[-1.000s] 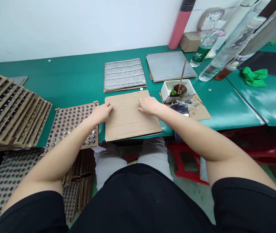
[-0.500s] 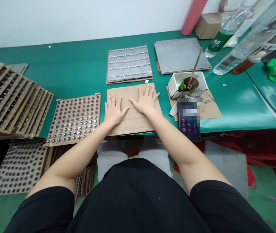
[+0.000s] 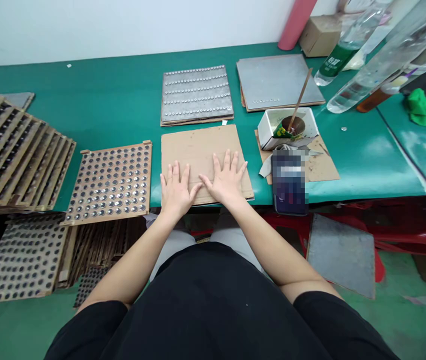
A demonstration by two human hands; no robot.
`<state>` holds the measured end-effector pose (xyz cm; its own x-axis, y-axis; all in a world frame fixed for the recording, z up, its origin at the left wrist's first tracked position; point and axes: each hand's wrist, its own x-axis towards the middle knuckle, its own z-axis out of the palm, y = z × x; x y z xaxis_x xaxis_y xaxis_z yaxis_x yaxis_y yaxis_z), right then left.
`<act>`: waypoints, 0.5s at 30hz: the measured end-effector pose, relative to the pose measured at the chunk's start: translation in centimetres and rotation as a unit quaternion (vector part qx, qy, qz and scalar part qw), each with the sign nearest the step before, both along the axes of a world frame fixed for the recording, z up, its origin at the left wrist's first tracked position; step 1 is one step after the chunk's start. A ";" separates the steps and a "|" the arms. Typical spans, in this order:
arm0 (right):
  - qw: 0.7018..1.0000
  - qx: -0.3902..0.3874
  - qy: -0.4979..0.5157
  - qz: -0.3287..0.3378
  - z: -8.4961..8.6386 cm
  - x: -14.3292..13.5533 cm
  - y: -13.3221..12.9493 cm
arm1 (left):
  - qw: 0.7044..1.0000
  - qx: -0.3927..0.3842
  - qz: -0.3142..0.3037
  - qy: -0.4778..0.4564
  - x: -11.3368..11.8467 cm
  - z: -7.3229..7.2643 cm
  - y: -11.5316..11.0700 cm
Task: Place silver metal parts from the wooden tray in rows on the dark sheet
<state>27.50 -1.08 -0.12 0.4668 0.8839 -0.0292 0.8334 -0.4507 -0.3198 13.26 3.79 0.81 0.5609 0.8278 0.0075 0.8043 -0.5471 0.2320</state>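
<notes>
A flat brown cardboard sheet (image 3: pixel 194 145) lies on the green tabletop close to my body. Palm down, my left hand (image 3: pixel 177 192) rests on its near left part with the fingers spread. My right hand (image 3: pixel 226 180) lies flat on the near right part, fingers also apart. The two thumbs point toward each other with a small gap between them. Neither hand grips anything. What lies under the cardboard is hidden. Left of it sits a board with rows of round dark pieces (image 3: pixel 111 182), some topped with shiny metal.
Behind the cardboard lies a grey plate with rows of small parts (image 3: pixel 197 95); another grey plate (image 3: pixel 278 80) is to its right. A white box (image 3: pixel 269 132) holds a can and stick. A phone (image 3: pixel 290 197) lies at the edge. Stacked boards (image 3: pixel 18 155) stand left.
Both hands have slid toward my body over the cardboard, from its middle to its near part. They remain flat and spread. The view has shifted slightly.
</notes>
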 end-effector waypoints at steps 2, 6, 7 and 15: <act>1.000 -0.015 0.001 0.002 -0.3 -0.4 -0.4 | 1.000 -0.002 0.002 0.000 0.0 -0.6 -0.4; 1.000 0.015 0.012 -0.005 -0.1 -0.1 -0.4 | 0.999 0.003 0.008 -0.052 -0.3 -0.9 0.0; 0.999 0.029 0.015 -0.016 0.0 0.2 -0.6 | 0.997 0.007 0.020 -0.069 -0.7 -0.8 0.1; 0.985 0.105 0.051 -0.128 0.2 2.8 -3.2 | 0.986 -0.013 0.137 -0.094 -4.1 1.1 -0.2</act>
